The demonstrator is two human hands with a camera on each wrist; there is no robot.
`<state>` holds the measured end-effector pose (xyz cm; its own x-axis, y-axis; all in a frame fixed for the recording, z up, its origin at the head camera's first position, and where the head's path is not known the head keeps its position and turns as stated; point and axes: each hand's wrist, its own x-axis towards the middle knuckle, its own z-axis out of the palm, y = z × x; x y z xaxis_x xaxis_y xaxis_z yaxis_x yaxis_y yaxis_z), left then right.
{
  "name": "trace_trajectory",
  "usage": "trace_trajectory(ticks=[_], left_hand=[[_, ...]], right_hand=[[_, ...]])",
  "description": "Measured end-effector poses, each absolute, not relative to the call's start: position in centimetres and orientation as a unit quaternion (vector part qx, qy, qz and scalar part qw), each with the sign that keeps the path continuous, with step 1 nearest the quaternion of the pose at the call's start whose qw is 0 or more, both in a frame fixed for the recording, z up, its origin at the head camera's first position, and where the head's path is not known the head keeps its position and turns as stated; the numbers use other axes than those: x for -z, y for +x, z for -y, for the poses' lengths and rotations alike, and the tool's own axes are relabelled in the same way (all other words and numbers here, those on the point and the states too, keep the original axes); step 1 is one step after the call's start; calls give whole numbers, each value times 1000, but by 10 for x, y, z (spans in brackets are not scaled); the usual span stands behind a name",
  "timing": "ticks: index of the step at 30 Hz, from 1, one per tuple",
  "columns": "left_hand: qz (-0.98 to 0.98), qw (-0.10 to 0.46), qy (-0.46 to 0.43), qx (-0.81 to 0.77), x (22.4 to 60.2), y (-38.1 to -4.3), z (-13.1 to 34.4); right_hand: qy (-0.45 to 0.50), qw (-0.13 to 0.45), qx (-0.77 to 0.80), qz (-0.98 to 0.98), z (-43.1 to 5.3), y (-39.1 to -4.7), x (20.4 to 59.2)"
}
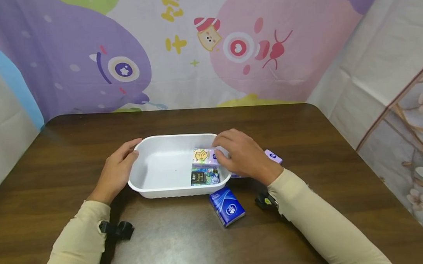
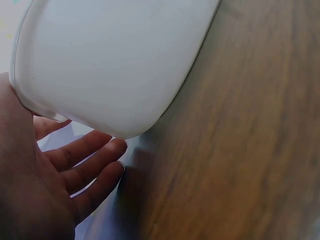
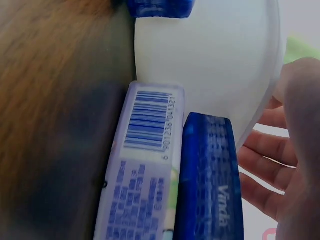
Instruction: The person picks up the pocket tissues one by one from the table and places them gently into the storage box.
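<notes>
- Currently a white tray (image 1: 163, 161) sits on the brown table (image 1: 180, 242), at the middle of the head view
- Side by side in its right end lie the lavender pack (image 1: 202, 157), on the far side, and the blue-green patterned pack (image 1: 205, 176), on the near side
- The left hand (image 1: 116, 168) holds the tray's left end, thumb at the rim and the other fingers reaching along the outside of the wall
- The right hand (image 1: 242, 154) arches over the right end of the tray, fingers loosely bent, thumb by the lavender pack; whether it pinches anything I cannot tell
- A bright blue pack (image 1: 227, 206) lies askew on the table, just beside the near right corner of the tray
- Outside the tray's right end, below the right hand, a barcoded pack (image 3: 142, 165) and a dark blue Vinda pack (image 3: 210, 180) lie against each other
- Behind the table hangs a cartoon-print backdrop (image 1: 188, 82)
</notes>
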<state>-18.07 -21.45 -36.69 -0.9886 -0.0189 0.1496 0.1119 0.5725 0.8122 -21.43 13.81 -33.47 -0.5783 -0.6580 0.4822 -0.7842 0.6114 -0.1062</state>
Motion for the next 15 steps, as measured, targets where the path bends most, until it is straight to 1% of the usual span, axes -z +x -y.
trace_trajectory(ticks=[10,15], left_hand=[[887,68,-29,456,364,-180,215],[888,57,-26,455,363,-179,215]], right_hand=[[374,228,-169,883,-151,-214,338],[355,235,-180,887,-158,-214,341]])
